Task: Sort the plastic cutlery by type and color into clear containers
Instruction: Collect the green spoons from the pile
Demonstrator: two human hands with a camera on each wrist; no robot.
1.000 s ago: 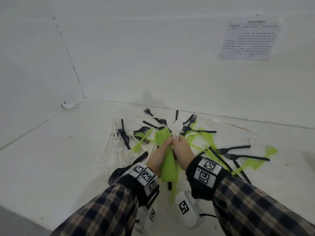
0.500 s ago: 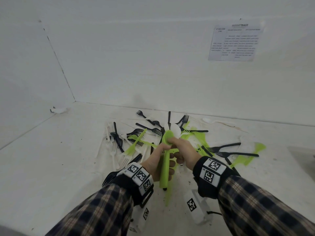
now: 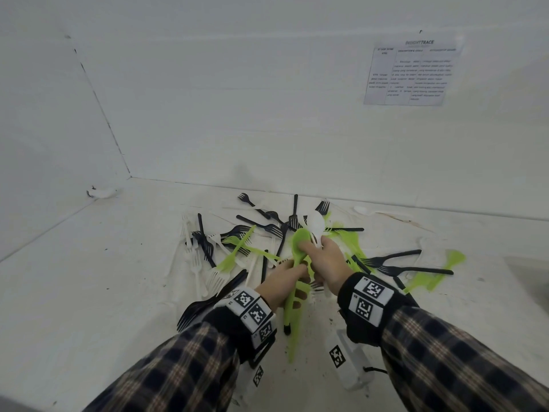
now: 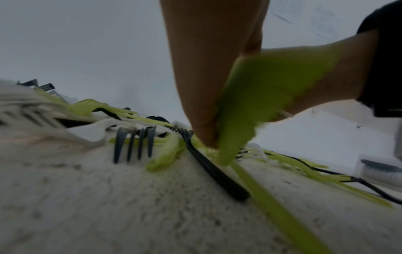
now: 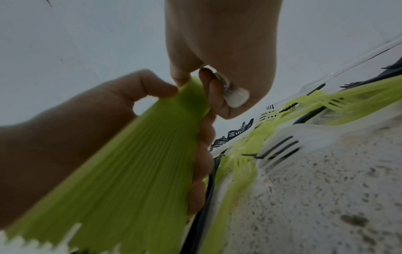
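My left hand point(image 3: 283, 282) is clenched round a bundle of green spoons point(image 3: 297, 263), the handles fanned out under my palm and the bowls stacked at the top. My right hand point(image 3: 325, 264) pinches the bowl end of that bundle with thumb and forefinger, and its other fingers are curled round a white spoon point(image 3: 315, 226) whose bowl pokes up beyond my knuckles. How many green spoons are in the stack I cannot count; in the right wrist view they blur into one ribbed sheet.

By my reckoning the sorting is only at the gathering stage. The pile point(image 3: 267, 239) lies towards the back edge of the bench point(image 3: 89, 292), just beyond my hands, and it is mixed: black forks, green forks, white forks, all crossing one another. No clear container shows in the head view; the left wrist view has something boxy at its right edge, too blurred to name. So nothing is visibly sorted into a container yet.

Counting what I can: at least ten black forks, a cluster of roughly five white forks point(image 3: 193, 257) on the left of the pile, and several green pieces, tangled and blurred on the right side, so no firm number there.

A printed sheet point(image 3: 411, 74) is stuck on the back wall.
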